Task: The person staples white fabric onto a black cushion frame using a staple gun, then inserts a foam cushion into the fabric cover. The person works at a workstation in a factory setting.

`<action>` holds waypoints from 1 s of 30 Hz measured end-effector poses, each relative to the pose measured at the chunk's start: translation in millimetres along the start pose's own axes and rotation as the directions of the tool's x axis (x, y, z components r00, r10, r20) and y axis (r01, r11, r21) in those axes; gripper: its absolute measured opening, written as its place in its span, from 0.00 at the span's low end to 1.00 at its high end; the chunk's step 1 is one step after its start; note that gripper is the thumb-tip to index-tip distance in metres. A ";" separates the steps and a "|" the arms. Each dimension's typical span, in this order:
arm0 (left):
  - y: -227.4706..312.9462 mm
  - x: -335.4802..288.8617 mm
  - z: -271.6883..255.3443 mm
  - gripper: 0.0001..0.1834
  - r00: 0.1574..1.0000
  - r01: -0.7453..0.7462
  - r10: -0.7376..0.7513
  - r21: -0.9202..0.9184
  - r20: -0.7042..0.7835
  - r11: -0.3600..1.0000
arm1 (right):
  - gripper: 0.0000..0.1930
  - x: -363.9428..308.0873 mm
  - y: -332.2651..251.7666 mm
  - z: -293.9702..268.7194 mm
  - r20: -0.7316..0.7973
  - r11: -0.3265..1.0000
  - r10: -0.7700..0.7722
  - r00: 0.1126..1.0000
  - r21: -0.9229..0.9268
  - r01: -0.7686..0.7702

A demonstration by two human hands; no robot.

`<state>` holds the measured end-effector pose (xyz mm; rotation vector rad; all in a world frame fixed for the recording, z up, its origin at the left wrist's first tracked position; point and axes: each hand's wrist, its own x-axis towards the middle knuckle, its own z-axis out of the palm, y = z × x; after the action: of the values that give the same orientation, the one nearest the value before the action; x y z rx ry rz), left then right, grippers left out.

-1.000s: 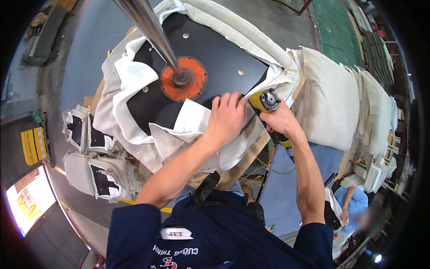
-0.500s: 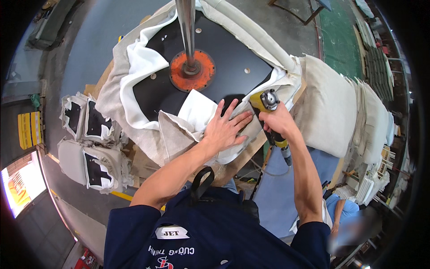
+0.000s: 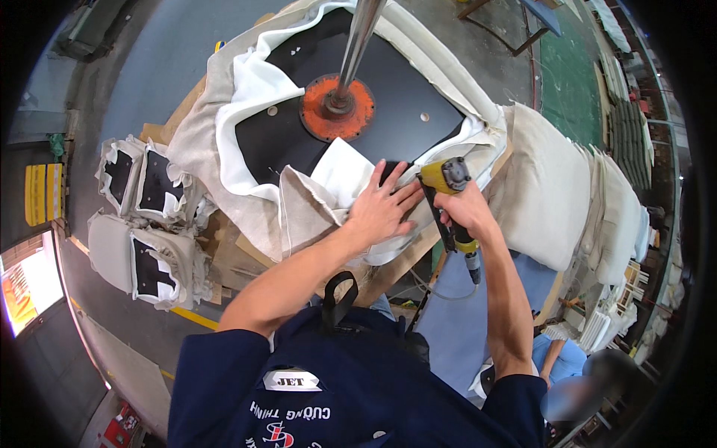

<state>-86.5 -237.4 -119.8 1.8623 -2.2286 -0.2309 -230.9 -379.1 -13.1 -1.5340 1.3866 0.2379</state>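
A cushion with a black base board (image 3: 403,89) lies face down, its beige fabric cover (image 3: 196,142) and white padding (image 3: 258,78) loose along the left side. Pressing on it is an orange round plate (image 3: 361,119) at the foot of a metal rod (image 3: 361,45). My left hand (image 3: 382,207) lies flat on the folded fabric at the near edge, fingers spread. In my right hand (image 3: 469,209) is a yellow and black pneumatic staple gun (image 3: 446,176), its nose down by the cushion's near right edge. What lies right under the nose is hidden.
Cushions (image 3: 534,187) in beige covers stand stacked to the right. Several black-backed covered pieces (image 3: 153,187) sit at the left. An air hose (image 3: 441,297) hangs from the staple gun. A person in a blue shirt (image 3: 562,358) is at the lower right.
The whole view has shifted slightly, so the cushion and rod appear farther right and higher. My left hand still presses the fabric, and the staple gun stays near the cushion's edge.
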 end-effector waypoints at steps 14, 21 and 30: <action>-61.4 -93.8 -60.8 0.40 0.970 0.244 -0.245 -0.093 0.001 0.965 | 0.13 -16.3 -5.6 14.0 0.025 1.000 -0.026 0.999 -0.001 0.026; -62.0 -88.7 -56.1 0.35 0.951 0.226 -0.256 -0.173 -0.176 0.959 | 0.13 -16.8 -6.8 17.9 0.041 1.000 -0.020 0.999 -0.009 0.021; -57.7 -93.6 -46.1 0.37 0.897 0.309 -0.360 -0.218 -0.257 0.926 | 0.14 -18.2 -8.5 25.0 0.058 0.996 -0.043 0.997 -0.070 0.047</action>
<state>-3.6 -154.6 -97.5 2.0252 -1.6332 -0.1824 -218.2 -350.1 -7.5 -1.6034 1.3097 0.3032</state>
